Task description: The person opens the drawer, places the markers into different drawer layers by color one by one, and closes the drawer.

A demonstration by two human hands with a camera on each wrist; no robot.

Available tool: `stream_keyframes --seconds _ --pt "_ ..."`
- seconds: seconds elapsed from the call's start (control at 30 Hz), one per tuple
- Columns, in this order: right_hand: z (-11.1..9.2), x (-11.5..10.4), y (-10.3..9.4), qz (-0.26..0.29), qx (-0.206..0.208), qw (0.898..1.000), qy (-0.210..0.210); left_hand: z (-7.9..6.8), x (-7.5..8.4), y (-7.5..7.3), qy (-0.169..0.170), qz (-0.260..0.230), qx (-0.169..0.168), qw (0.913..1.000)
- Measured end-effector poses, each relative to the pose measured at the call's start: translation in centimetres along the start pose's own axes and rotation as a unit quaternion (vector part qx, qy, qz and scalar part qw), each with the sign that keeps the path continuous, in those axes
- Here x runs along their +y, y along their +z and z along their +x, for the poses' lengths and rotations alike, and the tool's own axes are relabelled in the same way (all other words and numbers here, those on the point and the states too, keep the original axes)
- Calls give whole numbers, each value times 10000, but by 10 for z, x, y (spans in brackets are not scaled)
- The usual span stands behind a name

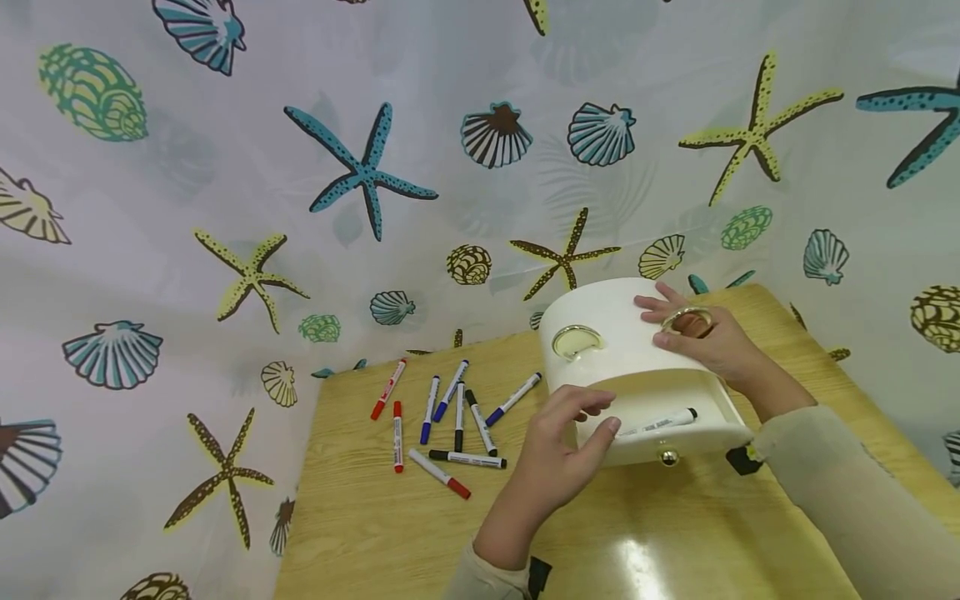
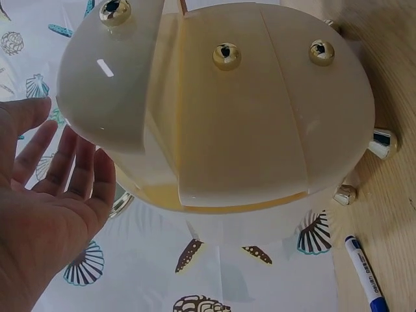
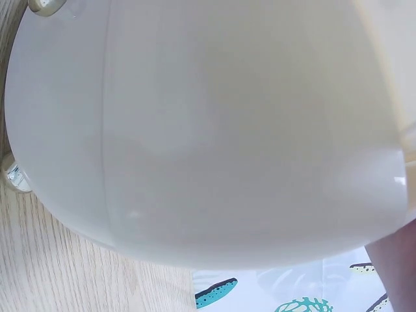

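A white rounded drawer box stands on the table with its upper drawer pulled out. One white marker with a black cap lies in that drawer. My left hand hovers at the drawer's left side, thumb and fingers apart, nothing between them. In the left wrist view its fingers are beside the pulled-out drawer front. On the box top, my right hand rests with spread fingers by the right gold ring handle. The box front fills most of the right wrist view.
Several red, blue and black markers lie scattered on the wooden table left of the box. A second gold ring handle sits on the box's left. Behind the table hangs a curtain printed with shells and starfish.
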State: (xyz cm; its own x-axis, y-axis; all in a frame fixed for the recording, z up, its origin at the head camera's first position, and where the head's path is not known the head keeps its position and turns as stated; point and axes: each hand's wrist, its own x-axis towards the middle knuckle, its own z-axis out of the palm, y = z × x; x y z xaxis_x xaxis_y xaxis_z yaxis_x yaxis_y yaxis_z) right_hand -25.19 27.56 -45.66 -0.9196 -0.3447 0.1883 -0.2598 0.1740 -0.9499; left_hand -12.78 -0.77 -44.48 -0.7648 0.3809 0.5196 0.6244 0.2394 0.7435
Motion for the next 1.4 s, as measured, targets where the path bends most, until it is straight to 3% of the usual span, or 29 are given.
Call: stream_keyframes --seconds 0.2,0.57,0.87,1.23,1.4 --pt "0 -1 -1 -467 95 9989 26 -5 -6 -6 -38 152 210 9997" --pt "-1 -1 -1 -442 131 9989 27 -16 -14 -16 -389 31 317 9987" --pt "0 -2 -2 -423 108 9990 52 -21 -19 -18 -393 7 341 9986" --pt "0 0 -1 -462 85 9989 90 -29 -23 -22 -719 123 276 9970" --pt "-1 0 -1 -393 95 9991 96 -32 -24 -22 -665 155 303 9972"
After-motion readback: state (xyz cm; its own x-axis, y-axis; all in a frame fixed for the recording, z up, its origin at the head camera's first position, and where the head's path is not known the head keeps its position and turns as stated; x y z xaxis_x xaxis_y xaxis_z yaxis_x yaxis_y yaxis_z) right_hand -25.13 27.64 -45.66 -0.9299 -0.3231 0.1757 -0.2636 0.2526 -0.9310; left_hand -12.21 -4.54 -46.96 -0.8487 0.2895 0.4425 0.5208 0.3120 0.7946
